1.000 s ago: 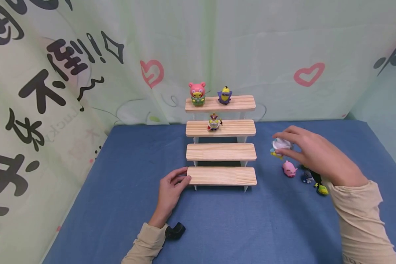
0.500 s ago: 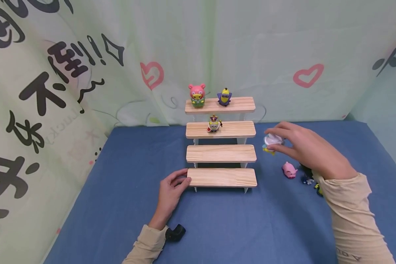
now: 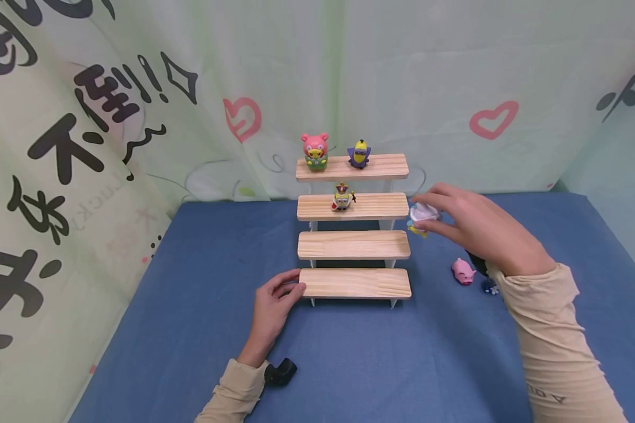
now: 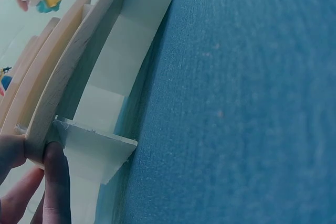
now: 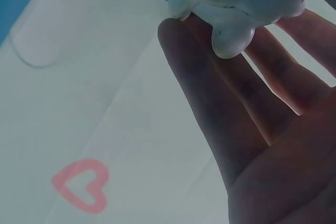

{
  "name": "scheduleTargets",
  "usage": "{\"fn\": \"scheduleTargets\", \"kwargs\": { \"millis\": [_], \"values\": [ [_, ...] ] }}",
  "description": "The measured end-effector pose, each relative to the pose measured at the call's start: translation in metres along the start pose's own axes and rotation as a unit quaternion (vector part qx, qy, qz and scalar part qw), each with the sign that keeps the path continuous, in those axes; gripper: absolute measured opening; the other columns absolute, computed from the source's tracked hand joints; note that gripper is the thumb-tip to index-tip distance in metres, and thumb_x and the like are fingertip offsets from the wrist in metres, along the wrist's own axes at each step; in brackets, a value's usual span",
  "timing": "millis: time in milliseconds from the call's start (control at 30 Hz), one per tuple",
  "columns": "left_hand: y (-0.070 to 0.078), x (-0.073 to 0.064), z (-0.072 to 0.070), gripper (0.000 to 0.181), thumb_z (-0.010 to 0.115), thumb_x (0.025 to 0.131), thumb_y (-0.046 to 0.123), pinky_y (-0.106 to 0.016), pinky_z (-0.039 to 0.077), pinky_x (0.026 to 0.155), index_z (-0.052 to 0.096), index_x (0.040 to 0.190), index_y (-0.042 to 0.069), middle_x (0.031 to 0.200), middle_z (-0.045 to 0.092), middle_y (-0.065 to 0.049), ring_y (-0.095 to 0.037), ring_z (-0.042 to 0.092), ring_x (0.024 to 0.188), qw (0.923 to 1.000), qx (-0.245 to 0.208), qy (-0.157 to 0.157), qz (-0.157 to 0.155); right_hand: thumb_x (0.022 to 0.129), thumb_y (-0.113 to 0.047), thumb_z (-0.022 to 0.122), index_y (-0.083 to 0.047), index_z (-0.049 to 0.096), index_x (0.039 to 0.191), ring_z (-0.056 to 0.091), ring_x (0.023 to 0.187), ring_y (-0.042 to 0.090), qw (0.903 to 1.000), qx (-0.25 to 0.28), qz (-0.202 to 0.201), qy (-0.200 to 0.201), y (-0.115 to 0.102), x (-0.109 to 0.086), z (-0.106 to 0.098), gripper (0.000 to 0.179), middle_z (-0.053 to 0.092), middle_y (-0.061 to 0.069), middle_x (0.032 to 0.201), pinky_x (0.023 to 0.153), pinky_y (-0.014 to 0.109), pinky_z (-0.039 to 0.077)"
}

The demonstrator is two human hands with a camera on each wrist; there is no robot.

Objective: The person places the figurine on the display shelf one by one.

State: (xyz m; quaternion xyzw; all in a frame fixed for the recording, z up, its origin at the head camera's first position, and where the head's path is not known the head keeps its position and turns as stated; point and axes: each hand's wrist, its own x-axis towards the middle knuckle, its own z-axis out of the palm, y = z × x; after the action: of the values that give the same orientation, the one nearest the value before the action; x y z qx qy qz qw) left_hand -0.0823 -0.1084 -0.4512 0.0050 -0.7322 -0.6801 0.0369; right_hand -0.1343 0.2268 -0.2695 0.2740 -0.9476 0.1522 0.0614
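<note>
My right hand [image 3: 476, 226] pinches a small white, light-blue and yellow figurine [image 3: 422, 212] between thumb and fingers, just right of the stepped wooden display shelf [image 3: 354, 283]. It is held above the blue cloth, level with the second step from the top. In the right wrist view the figurine [image 5: 236, 3] shows white and blue against my fingertips [image 5: 176, 32]. My left hand [image 3: 275, 305] grips the left end of the lowest step, thumb at the edge. The left wrist view shows its fingers [image 4: 56, 182] at the board's end, beside a white support [image 4: 94, 148].
On the top step stand a pink-hooded figurine [image 3: 315, 153] and a purple-caped yellow one [image 3: 359, 154]. A crowned figurine [image 3: 341, 198] stands one step down. A pink pig [image 3: 463, 271] and a dark blue figurine [image 3: 490, 286] lie on the cloth at right. A curtain [image 3: 402, 88] hangs behind.
My right hand has carried the figurine left and slightly up, closer to the shelf. My left hand stays at the lowest step.
</note>
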Motion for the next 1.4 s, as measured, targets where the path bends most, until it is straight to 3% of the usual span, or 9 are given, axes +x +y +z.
{"fn": "scheduleTargets", "kwargs": {
  "millis": [200,867,1100,1400],
  "values": [
    [0.001,0.0,0.0,0.035,0.073,0.09,0.008,-0.019,0.055,0.081,0.067,0.124,0.001,0.123,0.067,-0.016,-0.014,0.07,0.097,1.0,-0.003,-0.001,-0.002,0.092,-0.021,0.073,-0.008,0.065,0.128,0.059,0.091,0.016,0.9998,0.003,-0.014,0.014,-0.004,0.008,0.0,0.04,0.063,0.003,0.109,0.078,0.038,0.051],
    [0.002,0.0,0.0,0.036,0.074,0.089,0.008,-0.019,0.056,0.081,0.067,0.124,0.001,0.122,0.067,-0.017,-0.01,0.069,0.095,1.0,-0.003,0.001,0.002,0.09,-0.02,0.075,-0.007,0.065,0.126,0.061,0.095,0.023,0.9996,-0.003,-0.025,0.016,-0.012,0.031,-0.001,0.039,0.063,0.009,0.112,0.081,0.044,0.053],
    [0.003,0.0,0.001,0.036,0.075,0.089,0.009,-0.019,0.056,0.081,0.067,0.124,0.002,0.122,0.067,-0.015,-0.013,0.07,0.096,1.0,0.0,0.005,-0.004,0.089,-0.018,0.076,-0.005,0.064,0.126,0.06,0.094,0.024,0.999,-0.006,-0.038,0.022,-0.012,0.042,0.003,0.041,0.062,0.01,0.112,0.081,0.044,0.053],
    [0.002,0.0,0.001,0.036,0.075,0.089,0.01,-0.02,0.056,0.082,0.068,0.123,0.003,0.121,0.068,-0.015,-0.018,0.07,0.098,0.9999,0.0,0.006,-0.011,0.09,-0.019,0.075,-0.004,0.063,0.128,0.06,0.096,0.027,0.9997,-0.009,-0.02,0.012,-0.015,0.053,0.004,0.043,0.062,0.014,0.115,0.08,0.046,0.054]
  ]
}}
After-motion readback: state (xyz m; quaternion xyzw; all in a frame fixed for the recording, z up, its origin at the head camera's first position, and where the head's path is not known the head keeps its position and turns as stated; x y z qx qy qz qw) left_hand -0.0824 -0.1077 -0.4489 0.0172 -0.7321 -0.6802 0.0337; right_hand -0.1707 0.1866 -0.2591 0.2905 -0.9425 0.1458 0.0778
